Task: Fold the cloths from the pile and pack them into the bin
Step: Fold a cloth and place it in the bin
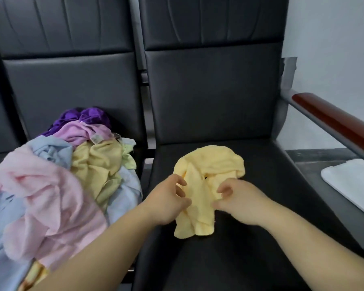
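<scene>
**Soft yellow cloth, held at its narrow middle**

The yellow cloth (pixel 210 164) lies crumpled on the right-hand seat (pixel 219 259), towards the near edge. It is apart from the pile (pixel 51 185) of pink, blue, yellow and purple cloths heaped on the left seat. My left hand (pixel 166 203) is at its left edge and my right hand (pixel 239 203) at its right edge, both where the cloth narrows. My right thumb and curled fingers pinch a bunch of fabric. My left thumb touches the cloth with the fingers half curled above it; I cannot tell whether they have closed on it.

I judge the cloth light, limp and a little fluffy. It should not slip and cannot break, but it holds no shape and will sag from wherever I hold it. Gripping the bunched middle would only drag it along as a lump. I would rather find two corners. The near end shows a straighter edge, while the far end is rumpled over itself. At the far right a white container (pixel 351 181) may be the bin, though only part of it shows.
</scene>
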`<state>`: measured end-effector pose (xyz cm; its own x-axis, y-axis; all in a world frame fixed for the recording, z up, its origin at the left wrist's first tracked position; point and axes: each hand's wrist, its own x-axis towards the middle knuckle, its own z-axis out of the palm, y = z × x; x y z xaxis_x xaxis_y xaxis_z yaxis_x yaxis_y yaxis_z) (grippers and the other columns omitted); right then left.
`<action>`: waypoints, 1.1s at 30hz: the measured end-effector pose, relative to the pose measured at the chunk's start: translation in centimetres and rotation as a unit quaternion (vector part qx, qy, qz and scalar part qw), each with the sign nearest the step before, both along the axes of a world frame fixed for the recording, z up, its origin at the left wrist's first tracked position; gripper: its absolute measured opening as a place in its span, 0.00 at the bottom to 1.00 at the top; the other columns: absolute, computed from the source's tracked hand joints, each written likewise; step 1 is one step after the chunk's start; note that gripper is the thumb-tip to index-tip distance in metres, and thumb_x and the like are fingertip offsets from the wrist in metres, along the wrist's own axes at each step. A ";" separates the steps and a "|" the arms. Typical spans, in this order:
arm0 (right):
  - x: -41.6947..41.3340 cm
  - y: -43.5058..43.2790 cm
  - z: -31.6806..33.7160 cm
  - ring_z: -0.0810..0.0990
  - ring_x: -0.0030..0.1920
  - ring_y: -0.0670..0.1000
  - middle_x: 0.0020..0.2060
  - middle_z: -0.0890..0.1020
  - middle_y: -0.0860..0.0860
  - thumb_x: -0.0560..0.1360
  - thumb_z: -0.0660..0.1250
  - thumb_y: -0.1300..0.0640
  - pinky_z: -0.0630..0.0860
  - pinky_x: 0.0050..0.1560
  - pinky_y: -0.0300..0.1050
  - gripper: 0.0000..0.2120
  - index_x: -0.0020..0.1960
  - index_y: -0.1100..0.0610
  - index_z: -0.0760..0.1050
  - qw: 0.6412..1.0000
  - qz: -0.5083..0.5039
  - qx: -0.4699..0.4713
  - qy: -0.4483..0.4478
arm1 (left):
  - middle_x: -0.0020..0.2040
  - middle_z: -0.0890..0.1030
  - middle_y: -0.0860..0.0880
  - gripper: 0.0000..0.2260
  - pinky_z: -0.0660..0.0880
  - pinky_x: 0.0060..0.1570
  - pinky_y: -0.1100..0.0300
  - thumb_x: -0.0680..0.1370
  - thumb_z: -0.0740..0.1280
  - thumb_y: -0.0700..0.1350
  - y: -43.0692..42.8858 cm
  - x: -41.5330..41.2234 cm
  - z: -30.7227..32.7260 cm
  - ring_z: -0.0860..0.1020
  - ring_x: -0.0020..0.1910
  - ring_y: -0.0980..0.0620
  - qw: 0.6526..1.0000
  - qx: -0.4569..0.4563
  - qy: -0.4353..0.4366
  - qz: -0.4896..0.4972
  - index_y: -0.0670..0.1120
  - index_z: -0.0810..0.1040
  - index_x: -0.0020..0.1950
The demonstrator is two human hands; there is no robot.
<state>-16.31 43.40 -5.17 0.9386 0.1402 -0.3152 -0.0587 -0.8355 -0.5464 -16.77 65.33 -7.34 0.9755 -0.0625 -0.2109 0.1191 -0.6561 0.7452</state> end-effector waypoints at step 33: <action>-0.5 0.3 4.2 0.75 0.38 0.40 0.39 0.79 0.37 0.71 0.76 0.44 0.68 0.39 0.40 0.11 0.41 0.49 0.79 0.993 0.090 0.043 -0.058 | 0.38 0.75 0.41 0.07 0.73 0.37 0.53 0.81 0.65 0.50 0.7 -2.0 6.3 0.74 0.37 0.47 0.964 -0.228 -0.128 -0.058 0.47 0.76 0.48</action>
<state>-16.85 43.68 -0.92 0.9253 0.3309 -0.1854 0.1552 -0.7763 -0.6110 -18.77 66.05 -1.05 0.9728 -0.2038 0.1101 -0.1608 -0.2520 0.9543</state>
